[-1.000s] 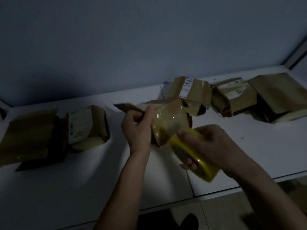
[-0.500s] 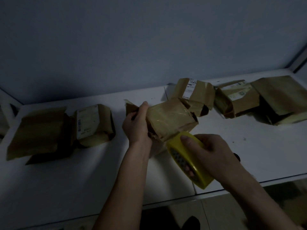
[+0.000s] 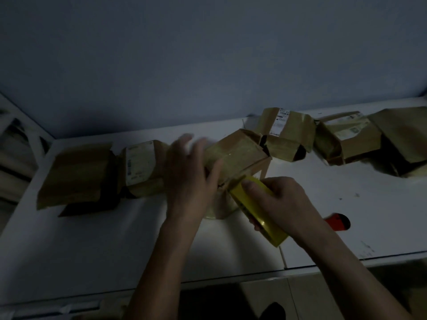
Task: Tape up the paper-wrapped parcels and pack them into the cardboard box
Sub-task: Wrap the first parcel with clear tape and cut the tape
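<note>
Left hand (image 3: 191,179), fingers spread and blurred, lay against paper-wrapped parcel (image 3: 240,155); right hand (image 3: 284,204) gripped yellow tape roll (image 3: 256,211) touching parcel.

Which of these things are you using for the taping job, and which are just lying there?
For the job:
- yellow roll of packing tape, gripped by the right hand
- brown paper-wrapped parcel being taped, steadied by the left hand
- other brown paper parcels waiting on the white table, at the left and the far right

Just lying about:
- small red and black object, too blurred to name
</note>
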